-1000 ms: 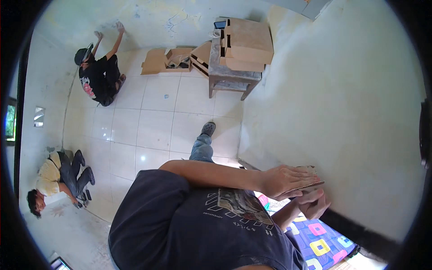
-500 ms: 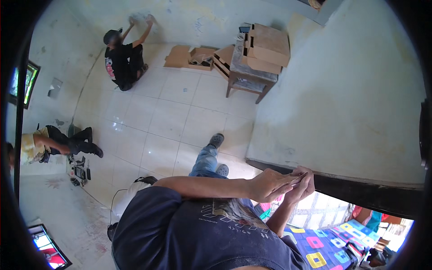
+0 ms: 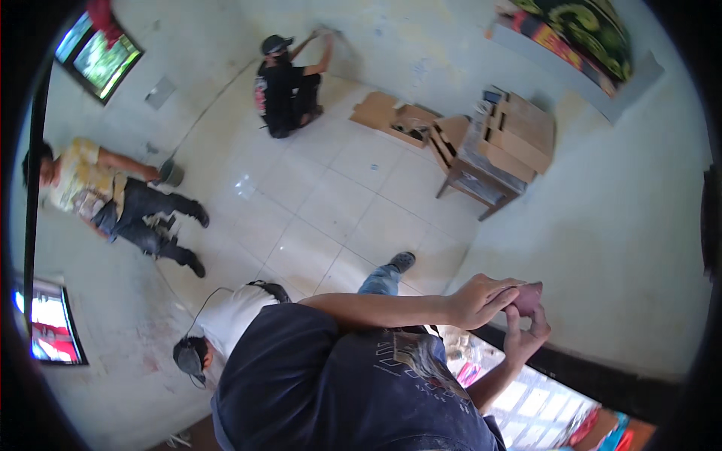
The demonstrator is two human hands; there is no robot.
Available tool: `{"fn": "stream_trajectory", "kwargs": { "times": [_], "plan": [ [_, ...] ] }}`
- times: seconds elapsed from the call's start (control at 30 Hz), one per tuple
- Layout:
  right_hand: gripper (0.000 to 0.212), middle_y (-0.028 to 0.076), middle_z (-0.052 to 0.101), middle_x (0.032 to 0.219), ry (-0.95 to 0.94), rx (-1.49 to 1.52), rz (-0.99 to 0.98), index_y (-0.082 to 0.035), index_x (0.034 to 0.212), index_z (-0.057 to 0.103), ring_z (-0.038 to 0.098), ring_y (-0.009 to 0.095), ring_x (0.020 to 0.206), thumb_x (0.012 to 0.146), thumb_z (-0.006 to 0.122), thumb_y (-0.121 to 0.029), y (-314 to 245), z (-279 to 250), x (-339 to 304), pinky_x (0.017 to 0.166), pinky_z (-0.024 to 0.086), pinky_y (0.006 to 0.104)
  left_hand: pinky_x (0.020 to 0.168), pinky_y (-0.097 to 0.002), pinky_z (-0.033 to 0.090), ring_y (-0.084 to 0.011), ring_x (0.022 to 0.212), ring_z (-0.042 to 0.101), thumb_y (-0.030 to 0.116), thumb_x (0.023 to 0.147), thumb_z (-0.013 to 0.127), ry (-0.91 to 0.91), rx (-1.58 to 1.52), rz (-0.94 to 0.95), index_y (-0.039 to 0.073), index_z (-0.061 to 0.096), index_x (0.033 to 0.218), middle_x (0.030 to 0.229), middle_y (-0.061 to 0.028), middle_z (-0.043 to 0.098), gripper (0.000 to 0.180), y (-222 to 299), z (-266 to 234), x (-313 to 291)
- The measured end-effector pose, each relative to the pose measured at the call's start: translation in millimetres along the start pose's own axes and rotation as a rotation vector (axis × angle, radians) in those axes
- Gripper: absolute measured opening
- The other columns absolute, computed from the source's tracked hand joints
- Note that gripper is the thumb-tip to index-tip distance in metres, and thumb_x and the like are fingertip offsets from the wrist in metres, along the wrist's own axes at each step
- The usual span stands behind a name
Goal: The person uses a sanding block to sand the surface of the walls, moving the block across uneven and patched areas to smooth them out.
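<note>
- The left hand [image 3: 481, 299] reaches across a dark blue shirt [image 3: 338, 391] and closes its fingers [image 3: 505, 292] over a small reddish-brown pad [image 3: 529, 298], which it holds against the pale wall [image 3: 602, 248] just above the dark top edge of a window opening [image 3: 571, 364].
- The right hand [image 3: 526, 334] comes up from below, fingers curled loosely under the pad and touching its lower edge; whether it truly grips is hard to tell.
- Judged from the grip, the pad is pinched only at its edge, so it could slip and fall past the window edge, out of reach.
- Both arms stretch out to one side at height, so leaning further could cost balance; what the person stands on is hidden by the body.
- The pad is mostly covered by fingers, so its shape and material stay unclear.
- Directly below, a person in a white top [image 3: 229, 319] is half hidden behind the shirt; anything dropped could land there.
- Further off on the tiled floor [image 3: 331, 203], a seated person in yellow [image 3: 83, 184] is next to a small bucket [image 3: 171, 173].
- Farthest, a person in black [image 3: 284, 86] kneels at the far wall beside flattened cardboard [image 3: 391, 116] and a worktop [image 3: 481, 177] stacked with boxes [image 3: 519, 131].
</note>
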State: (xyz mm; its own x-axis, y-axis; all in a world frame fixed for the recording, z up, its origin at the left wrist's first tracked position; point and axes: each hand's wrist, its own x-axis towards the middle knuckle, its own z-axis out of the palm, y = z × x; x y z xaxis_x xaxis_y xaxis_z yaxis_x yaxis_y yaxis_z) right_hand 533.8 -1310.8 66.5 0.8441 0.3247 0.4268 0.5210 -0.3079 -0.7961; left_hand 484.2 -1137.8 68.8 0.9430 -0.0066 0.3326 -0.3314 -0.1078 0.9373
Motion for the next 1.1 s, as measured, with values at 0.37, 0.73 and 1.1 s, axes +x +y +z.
{"fn": "stream_trajectory", "kwargs": {
  "times": [0.37, 0.73, 1.1],
  "plan": [
    [0.024, 0.002, 0.063, 0.066, -0.284, 0.080, -0.054, -0.005, 0.077, 0.068, 0.050, 0.009, 0.057, 0.076, 0.083, -0.023, -10.2, 77.9, 53.8, 0.052, 0.038, 0.0247, 0.082, -0.0299, 0.050, -0.0132, 0.092, 0.062, 0.028, 0.103, 0.047, 0.093, -0.244, -0.032, -0.006, 0.057, 0.128, 0.105, -0.0105, 0.070, 0.043, -38.4, -98.9, -37.1],
    [0.019, 0.008, 0.072, 0.077, -0.582, 0.271, -0.123, 0.000, 0.087, 0.072, 0.061, 0.010, 0.059, 0.076, 0.081, -0.012, -90.0, 327.9, 140.8, 0.048, 0.040, 0.0242, 0.104, -0.0351, 0.039, -0.0192, 0.121, 0.052, 0.022, 0.099, 0.057, 0.400, -0.456, 0.107, -0.002, 0.038, 0.141, 0.132, -0.0120, 0.052, 0.052, -31.3, -298.2, -56.5],
    [0.025, 0.010, 0.066, 0.071, -1.046, 0.353, -0.350, -0.004, 0.086, 0.065, 0.069, 0.024, 0.064, 0.075, 0.081, -0.020, -193.0, 552.3, 172.8, 0.057, 0.052, 0.0354, 0.067, -0.0275, 0.044, -0.0102, 0.076, 0.053, 0.017, 0.092, 0.068, 0.940, -0.218, -0.257, 0.004, 0.055, 0.087, 0.082, -0.0014, 0.056, 0.019, -25.3, -498.1, -126.1]
  ]
}}
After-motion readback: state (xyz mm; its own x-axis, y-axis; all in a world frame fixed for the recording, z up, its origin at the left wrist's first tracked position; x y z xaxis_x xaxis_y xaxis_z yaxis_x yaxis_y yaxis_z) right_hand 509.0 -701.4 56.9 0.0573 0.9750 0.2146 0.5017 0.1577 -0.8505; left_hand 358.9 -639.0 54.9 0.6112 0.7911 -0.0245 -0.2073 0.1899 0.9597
